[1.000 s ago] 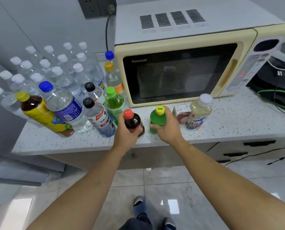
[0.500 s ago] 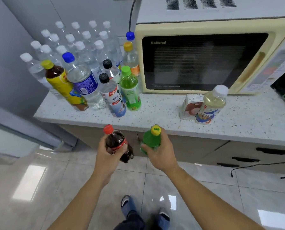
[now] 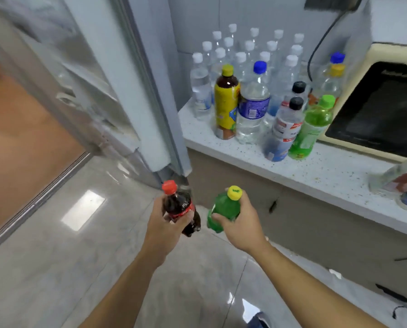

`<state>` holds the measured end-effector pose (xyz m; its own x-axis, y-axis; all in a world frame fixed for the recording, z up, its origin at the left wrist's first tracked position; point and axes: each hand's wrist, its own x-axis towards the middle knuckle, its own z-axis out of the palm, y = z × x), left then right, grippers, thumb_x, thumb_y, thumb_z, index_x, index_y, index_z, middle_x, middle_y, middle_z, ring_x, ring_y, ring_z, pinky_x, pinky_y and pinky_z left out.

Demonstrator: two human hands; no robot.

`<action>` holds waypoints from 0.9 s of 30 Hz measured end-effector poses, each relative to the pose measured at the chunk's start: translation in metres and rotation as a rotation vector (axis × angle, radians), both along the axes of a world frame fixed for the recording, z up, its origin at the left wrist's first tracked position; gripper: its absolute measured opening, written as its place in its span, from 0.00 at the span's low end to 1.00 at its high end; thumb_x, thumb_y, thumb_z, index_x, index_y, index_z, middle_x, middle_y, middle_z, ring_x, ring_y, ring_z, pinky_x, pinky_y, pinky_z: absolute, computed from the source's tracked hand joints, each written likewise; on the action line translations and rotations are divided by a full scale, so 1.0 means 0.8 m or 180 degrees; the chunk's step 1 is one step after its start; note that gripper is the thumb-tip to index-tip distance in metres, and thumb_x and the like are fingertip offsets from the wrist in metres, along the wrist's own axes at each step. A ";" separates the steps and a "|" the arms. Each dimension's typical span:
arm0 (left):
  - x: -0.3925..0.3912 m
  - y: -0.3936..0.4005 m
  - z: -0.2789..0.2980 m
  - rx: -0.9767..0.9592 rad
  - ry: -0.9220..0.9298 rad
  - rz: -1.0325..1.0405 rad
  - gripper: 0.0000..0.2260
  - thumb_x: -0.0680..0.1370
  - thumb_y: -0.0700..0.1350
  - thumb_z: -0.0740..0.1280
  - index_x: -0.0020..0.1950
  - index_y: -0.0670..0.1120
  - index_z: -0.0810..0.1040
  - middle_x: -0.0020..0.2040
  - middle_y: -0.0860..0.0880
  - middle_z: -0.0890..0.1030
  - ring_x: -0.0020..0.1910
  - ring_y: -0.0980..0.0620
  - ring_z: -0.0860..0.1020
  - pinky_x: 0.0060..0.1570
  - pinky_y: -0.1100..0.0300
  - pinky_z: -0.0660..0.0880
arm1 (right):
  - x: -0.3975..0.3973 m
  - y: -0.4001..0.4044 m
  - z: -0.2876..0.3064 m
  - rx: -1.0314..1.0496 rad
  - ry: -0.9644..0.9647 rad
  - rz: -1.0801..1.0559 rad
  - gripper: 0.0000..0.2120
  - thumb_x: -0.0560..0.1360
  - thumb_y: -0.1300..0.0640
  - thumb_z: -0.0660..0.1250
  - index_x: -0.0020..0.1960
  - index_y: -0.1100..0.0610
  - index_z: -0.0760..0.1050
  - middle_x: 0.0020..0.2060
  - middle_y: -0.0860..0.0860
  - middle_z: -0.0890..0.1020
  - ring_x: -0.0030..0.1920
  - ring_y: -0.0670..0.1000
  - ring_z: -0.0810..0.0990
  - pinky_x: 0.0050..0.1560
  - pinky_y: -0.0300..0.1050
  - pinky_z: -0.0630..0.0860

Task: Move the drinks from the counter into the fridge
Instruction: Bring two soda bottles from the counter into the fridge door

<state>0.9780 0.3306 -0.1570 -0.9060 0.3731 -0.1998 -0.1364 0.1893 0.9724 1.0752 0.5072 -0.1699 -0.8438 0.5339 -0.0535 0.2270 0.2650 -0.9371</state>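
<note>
Bottles [image 3: 223, 210] carried fridgeward (both hands).

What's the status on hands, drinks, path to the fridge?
Left hand grips cola bottle. Right hand grips green bottle. Both off counter. Nothing blocking.

Speckled white counter [image 3: 316, 171] runs from 12 toward 3 o'clock. On it: cluster of clear white-capped water bottles [image 3: 240, 60] at the back, at 12. In front of them a yellow-label tea bottle [image 3: 226, 102], blue-capped water bottle [image 3: 253, 107], two black-capped bottles [image 3: 285, 124], green bottle [image 3: 312, 129]. Cream microwave [image 3: 382, 114] at 2. Small carton [image 3: 399, 183] at 3, blurred.
</note>
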 end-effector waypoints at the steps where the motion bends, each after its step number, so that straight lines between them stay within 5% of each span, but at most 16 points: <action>1: -0.012 -0.027 0.005 0.0009 0.0043 0.0061 0.22 0.72 0.39 0.76 0.51 0.67 0.75 0.50 0.62 0.83 0.48 0.60 0.83 0.46 0.60 0.78 | -0.017 -0.026 0.004 0.0019 0.0023 0.0087 0.29 0.69 0.54 0.79 0.62 0.41 0.67 0.55 0.39 0.77 0.55 0.39 0.76 0.55 0.38 0.72; 9: -0.132 -0.242 0.051 0.0134 0.0405 0.0539 0.21 0.73 0.38 0.75 0.59 0.55 0.74 0.50 0.57 0.82 0.46 0.62 0.81 0.32 0.71 0.76 | -0.165 -0.232 0.054 0.0318 0.0418 0.0739 0.29 0.67 0.52 0.77 0.56 0.29 0.66 0.52 0.37 0.79 0.53 0.40 0.78 0.53 0.39 0.74; 14: -0.217 -0.308 0.082 0.0285 0.0615 0.0742 0.23 0.73 0.39 0.75 0.59 0.62 0.74 0.50 0.63 0.82 0.47 0.62 0.82 0.33 0.68 0.78 | -0.250 -0.292 0.094 0.0460 0.0710 0.0742 0.30 0.66 0.47 0.77 0.57 0.25 0.64 0.53 0.31 0.77 0.56 0.40 0.77 0.59 0.41 0.73; 18: -0.287 -0.311 0.100 0.0421 0.0708 0.0686 0.22 0.73 0.40 0.75 0.62 0.58 0.74 0.53 0.59 0.82 0.53 0.52 0.82 0.40 0.54 0.82 | -0.316 -0.294 0.120 0.0494 0.1030 0.0610 0.27 0.67 0.48 0.77 0.60 0.37 0.68 0.53 0.37 0.78 0.55 0.41 0.77 0.58 0.36 0.72; 21: -0.337 -0.300 0.109 0.0300 0.0848 0.0528 0.24 0.72 0.43 0.76 0.63 0.61 0.73 0.55 0.61 0.81 0.55 0.59 0.81 0.48 0.61 0.78 | -0.367 -0.285 0.133 0.0654 0.1213 0.0332 0.27 0.67 0.49 0.77 0.60 0.38 0.67 0.53 0.39 0.77 0.54 0.41 0.75 0.55 0.27 0.67; 24: -0.382 -0.287 0.121 0.0137 0.1036 0.0317 0.26 0.71 0.43 0.77 0.64 0.58 0.72 0.54 0.65 0.80 0.54 0.65 0.79 0.48 0.71 0.76 | -0.413 -0.273 0.136 0.0687 0.1239 0.0151 0.31 0.68 0.55 0.78 0.65 0.42 0.68 0.58 0.45 0.77 0.61 0.50 0.74 0.62 0.38 0.68; 27: -0.425 -0.272 0.131 -0.0041 0.1131 0.0224 0.28 0.69 0.47 0.78 0.65 0.58 0.72 0.57 0.61 0.80 0.59 0.60 0.78 0.60 0.58 0.76 | -0.450 -0.262 0.137 0.0682 0.1215 0.0012 0.32 0.68 0.59 0.79 0.65 0.42 0.67 0.58 0.44 0.74 0.61 0.47 0.73 0.61 0.26 0.63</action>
<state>0.6376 0.1126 -0.0525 -0.9431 0.3068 0.1280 0.1966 0.2042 0.9590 0.7149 0.2978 -0.0606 -0.7836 0.4960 0.3742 -0.1261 0.4627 -0.8775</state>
